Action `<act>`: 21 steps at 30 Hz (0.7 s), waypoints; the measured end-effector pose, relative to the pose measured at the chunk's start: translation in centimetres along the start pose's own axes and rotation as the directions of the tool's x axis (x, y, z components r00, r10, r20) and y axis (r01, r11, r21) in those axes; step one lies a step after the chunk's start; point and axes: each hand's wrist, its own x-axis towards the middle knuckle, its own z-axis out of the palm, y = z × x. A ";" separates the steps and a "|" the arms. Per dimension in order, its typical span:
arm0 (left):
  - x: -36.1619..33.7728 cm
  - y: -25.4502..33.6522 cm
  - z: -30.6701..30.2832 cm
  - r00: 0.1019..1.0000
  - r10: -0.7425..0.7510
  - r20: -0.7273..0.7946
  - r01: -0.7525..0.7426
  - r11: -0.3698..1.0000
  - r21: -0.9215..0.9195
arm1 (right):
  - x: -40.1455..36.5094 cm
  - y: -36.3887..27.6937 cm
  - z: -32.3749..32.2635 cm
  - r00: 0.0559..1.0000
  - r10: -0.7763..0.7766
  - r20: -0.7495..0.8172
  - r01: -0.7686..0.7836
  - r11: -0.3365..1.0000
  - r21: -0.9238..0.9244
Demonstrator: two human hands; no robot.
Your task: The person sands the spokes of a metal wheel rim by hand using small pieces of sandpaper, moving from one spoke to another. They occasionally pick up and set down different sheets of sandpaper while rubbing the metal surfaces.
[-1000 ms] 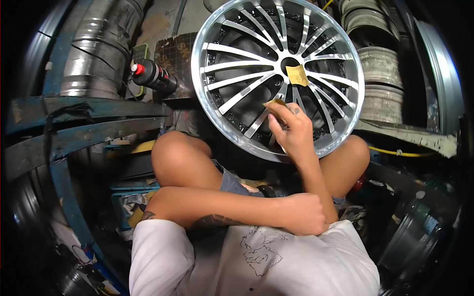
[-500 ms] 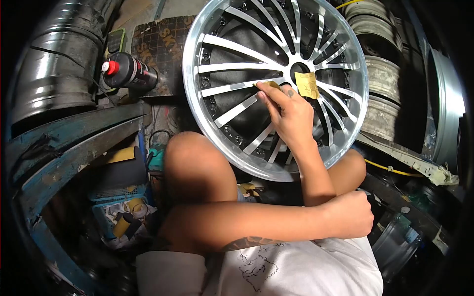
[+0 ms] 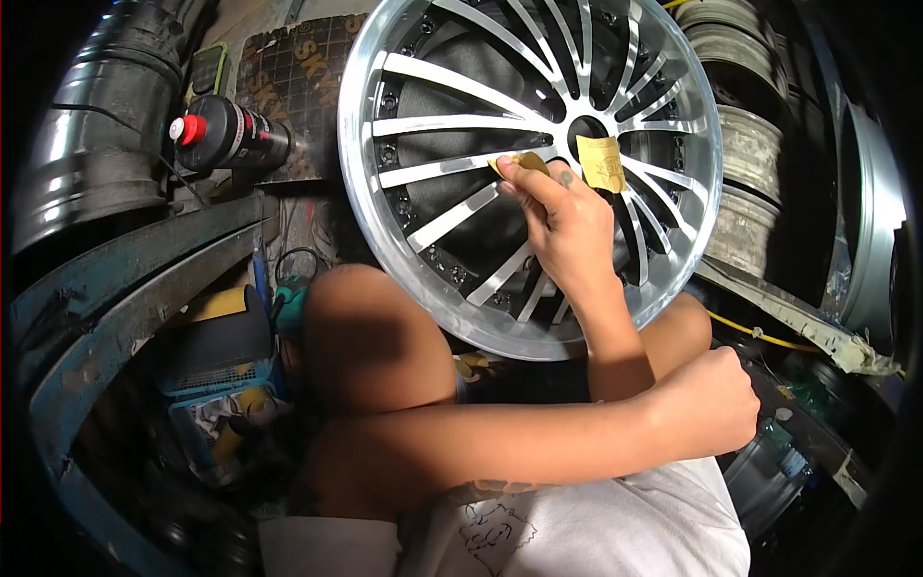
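Observation:
A wheel rim (image 3: 358, 154) with bright spokes and dark gaps stands tilted in front of my knees. My right hand (image 3: 569, 213) pinches a folded piece of yellow-brown sandpaper (image 3: 522, 165) against one of its left spokes, close to the hub. A second yellow sandpaper piece (image 3: 603, 165), with markings on it, sticks out beyond my knuckles near the centre hole. My left forearm crosses low in front of my body, over the right arm's lower part. At its end my left hand (image 3: 713, 402) is closed in a fist, with nothing showing in it.
A black bottle with a red cap (image 3: 231, 135) stands on a dark printed board (image 3: 288, 82) at the left. Below is a blue basket (image 3: 192, 423) with sandpaper scraps. Stacked rims (image 3: 735, 183) line the right side, above a yellow cable (image 3: 769, 337). A blue metal frame (image 3: 125, 260) runs along the left.
My left fist has shifted right and slightly up. My right hand stays at nearly the same spot on the spoke with the sandpaper. The bottle and left-side things sit further left in view.

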 end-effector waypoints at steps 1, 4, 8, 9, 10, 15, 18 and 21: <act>0.1 -0.3 -0.3 1.000 -0.002 0.009 0.002 1.000 0.015 | 0.5 0.1 0.4 0.999 -0.024 -0.046 0.026 0.999 0.045; -0.1 0.0 -0.3 0.999 -0.003 0.033 0.003 1.000 0.006 | 0.6 0.3 0.8 0.991 -0.066 -0.117 0.076 0.993 0.087; 0.2 -0.2 -0.4 1.000 -0.021 0.004 0.021 0.999 -0.025 | 0.5 0.0 -0.7 0.980 -0.098 -0.175 0.125 0.980 0.152; 0.2 -0.2 -0.5 1.000 -0.025 -0.005 0.025 0.999 -0.038 | 0.8 0.1 -0.1 0.986 -0.099 -0.136 0.113 0.988 0.105; 0.2 -0.2 -0.5 1.000 -0.026 -0.001 0.026 0.999 -0.036 | 0.8 0.2 0.4 0.991 -0.090 -0.099 0.096 0.994 0.055; -0.2 -0.2 -2.0 0.992 -0.072 -0.102 0.076 0.996 0.045 | 0.7 -0.7 -1.2 0.996 -0.074 -0.051 0.078 0.993 0.090; 0.0 -0.4 -1.5 0.997 -0.046 -0.064 0.046 0.999 -0.008 | 0.8 -0.2 -0.2 0.994 -0.009 -0.111 0.026 0.989 0.147; 0.1 -0.7 -1.0 0.999 -0.024 -0.045 0.024 1.000 0.012 | 1.1 -0.1 -1.2 0.998 -0.008 -0.066 0.015 0.994 0.105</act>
